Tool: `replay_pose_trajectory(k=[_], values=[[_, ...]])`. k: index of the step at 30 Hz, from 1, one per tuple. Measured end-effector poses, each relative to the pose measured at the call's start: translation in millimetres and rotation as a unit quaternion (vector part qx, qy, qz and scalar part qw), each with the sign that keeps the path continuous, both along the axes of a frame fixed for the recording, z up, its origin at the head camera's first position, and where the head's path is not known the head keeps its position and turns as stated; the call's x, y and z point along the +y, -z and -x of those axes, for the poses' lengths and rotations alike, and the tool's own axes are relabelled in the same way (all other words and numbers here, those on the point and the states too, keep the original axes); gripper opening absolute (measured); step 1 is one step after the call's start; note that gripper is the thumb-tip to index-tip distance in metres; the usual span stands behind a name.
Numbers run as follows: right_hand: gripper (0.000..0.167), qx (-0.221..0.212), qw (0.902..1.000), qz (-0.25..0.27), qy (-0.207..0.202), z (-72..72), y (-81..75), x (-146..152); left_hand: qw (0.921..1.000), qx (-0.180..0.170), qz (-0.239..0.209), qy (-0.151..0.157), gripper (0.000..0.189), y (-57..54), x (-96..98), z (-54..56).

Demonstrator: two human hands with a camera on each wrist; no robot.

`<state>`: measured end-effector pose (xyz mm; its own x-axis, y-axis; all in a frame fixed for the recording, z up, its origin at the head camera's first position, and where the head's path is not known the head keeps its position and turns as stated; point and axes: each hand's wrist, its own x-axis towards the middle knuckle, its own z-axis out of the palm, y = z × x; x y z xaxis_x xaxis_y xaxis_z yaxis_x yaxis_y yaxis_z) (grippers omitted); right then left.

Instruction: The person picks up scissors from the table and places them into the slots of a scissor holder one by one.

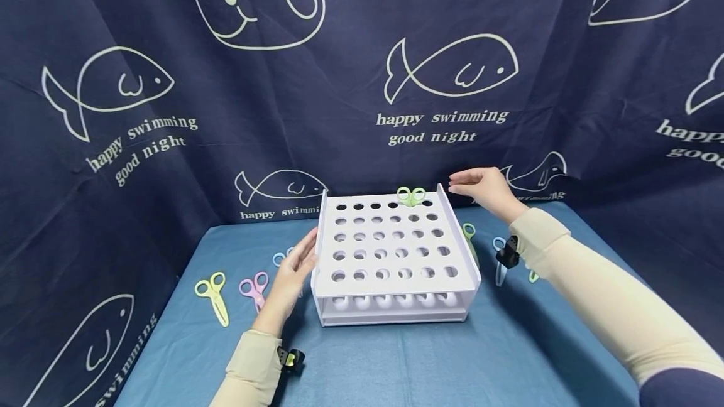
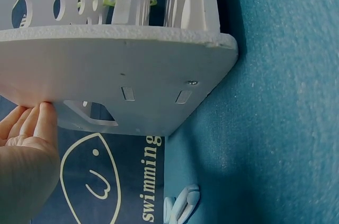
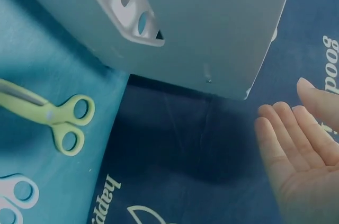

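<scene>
A white rack point(image 1: 390, 260) with rows of round holes stands at the middle of the table. Green-handled scissors point(image 1: 411, 196) sit upright in its back row, toward the right, handles up. My left hand point(image 1: 292, 279) lies against the rack's left side panel; in the left wrist view its straight fingertips touch that panel point(image 2: 106, 70). Beyond the rack's back right corner my right hand point(image 1: 485, 188) hangs in the air, holding nothing. The right wrist view shows the right hand's point(image 3: 299, 150) fingers nearly straight, apart from the rack's side point(image 3: 212, 23).
Yellow scissors point(image 1: 213, 298) and pink scissors point(image 1: 254, 289) lie left of the rack, with blue scissors point(image 1: 279, 259) partly behind my left hand. On the right are green scissors point(image 1: 468, 231) and blue scissors point(image 1: 500, 274). A dark printed curtain point(image 1: 351, 118) hangs behind the blue table point(image 1: 384, 363).
</scene>
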<state>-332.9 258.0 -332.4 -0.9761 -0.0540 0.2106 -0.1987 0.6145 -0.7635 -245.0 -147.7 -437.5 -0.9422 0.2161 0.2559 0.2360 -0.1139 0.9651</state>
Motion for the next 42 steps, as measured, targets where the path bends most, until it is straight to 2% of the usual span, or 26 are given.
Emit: replay_pose_trajectory(k=[9, 19, 31, 42], values=[[0.039, -0.003, 1.0, 0.006, 0.001, -4.2, 6.4, 14, 1.0, 0.0, 0.002, -0.003, 0.054, 0.4, -1.8, 0.9], [0.039, -0.017, 0.9997, 0.015, 0.006, -6.5, 27.9, 31, 0.9999, -0.003, 0.008, -0.009, 0.053, 1.6, -4.9, 0.6], [0.045, -0.016, 0.9988, 0.0, 0.046, -12.6, 40.7, 51, 0.9999, -0.005, 0.008, -0.008, 0.053, -0.2, -3.6, 1.0], [0.047, -0.026, 0.9981, 0.011, 0.054, -17.2, 56.6, 75, 1.0, -0.003, 0.003, 0.003, 0.053, 1.2, -0.9, 1.9]])
